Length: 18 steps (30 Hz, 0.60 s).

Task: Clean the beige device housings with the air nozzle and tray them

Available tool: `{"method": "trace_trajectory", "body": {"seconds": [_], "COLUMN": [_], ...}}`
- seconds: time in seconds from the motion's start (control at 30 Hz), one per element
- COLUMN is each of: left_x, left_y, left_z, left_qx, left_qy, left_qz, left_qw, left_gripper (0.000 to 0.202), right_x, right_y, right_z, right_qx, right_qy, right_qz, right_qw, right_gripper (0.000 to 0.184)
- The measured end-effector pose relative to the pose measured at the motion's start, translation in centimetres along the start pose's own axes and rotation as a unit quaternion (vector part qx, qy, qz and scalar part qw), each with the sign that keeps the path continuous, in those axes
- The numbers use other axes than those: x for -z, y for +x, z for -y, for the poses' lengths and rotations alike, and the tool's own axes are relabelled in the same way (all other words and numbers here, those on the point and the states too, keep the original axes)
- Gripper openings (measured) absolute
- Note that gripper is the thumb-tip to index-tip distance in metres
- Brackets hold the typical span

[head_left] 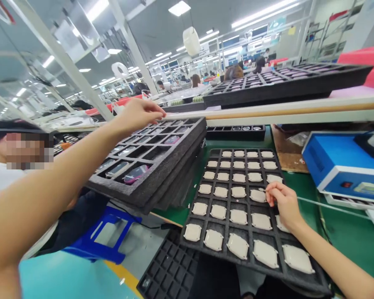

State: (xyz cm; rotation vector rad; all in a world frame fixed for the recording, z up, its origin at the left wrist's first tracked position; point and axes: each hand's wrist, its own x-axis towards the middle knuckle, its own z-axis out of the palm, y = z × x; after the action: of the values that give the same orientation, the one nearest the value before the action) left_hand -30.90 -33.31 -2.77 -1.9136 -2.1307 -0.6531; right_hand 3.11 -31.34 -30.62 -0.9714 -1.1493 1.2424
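Left hand: the left hand, at 10 o'clock, hangs relaxed with fingers lightly curled, released and gripping nothing visible, just above the far corner of a stack of dark grey foam trays.

Right hand: the right hand, at 4 o'clock, curls downward, its fingertips at a cream piece. Whether it is grasping that piece cannot be told.

Work in hand: the right hand is at the cream rounded-square pieces, which sit one to a cell in a black foam tray at 6 o'clock, on a green bench mat.

Foam stack: its top tray, at 9 o'clock, holds clear flat packets, some with pink contents.

Bench: a blue bench unit with a digital display stands at 3 o'clock.

Nearby: a co-worker in a white shirt sits at 9 o'clock, beside a blue plastic stool.
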Motion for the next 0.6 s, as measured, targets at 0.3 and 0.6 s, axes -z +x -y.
{"method": "trace_trajectory", "body": {"seconds": [0.3, 0.6], "left_x": [-6.5, -8.5], "left_y": [9.0, 11.9], "left_z": [4.2, 1.0], "left_qx": [0.040, 0.132], "left_qy": [0.025, -0.046], "left_qz": [0.071, 0.024], "left_qw": [0.996, 0.990], "left_gripper": [0.017, 0.032], "right_x": [-0.2, -0.3], "right_y": [0.1, 0.3], "right_z": [0.1, 0.1], "right_qx": [-0.003, 0.003], "right_qy": [0.005, 0.009], "right_qz": [0.014, 0.015], "right_qw": [1.000, 1.000], "right_gripper": [0.006, 0.007]}}
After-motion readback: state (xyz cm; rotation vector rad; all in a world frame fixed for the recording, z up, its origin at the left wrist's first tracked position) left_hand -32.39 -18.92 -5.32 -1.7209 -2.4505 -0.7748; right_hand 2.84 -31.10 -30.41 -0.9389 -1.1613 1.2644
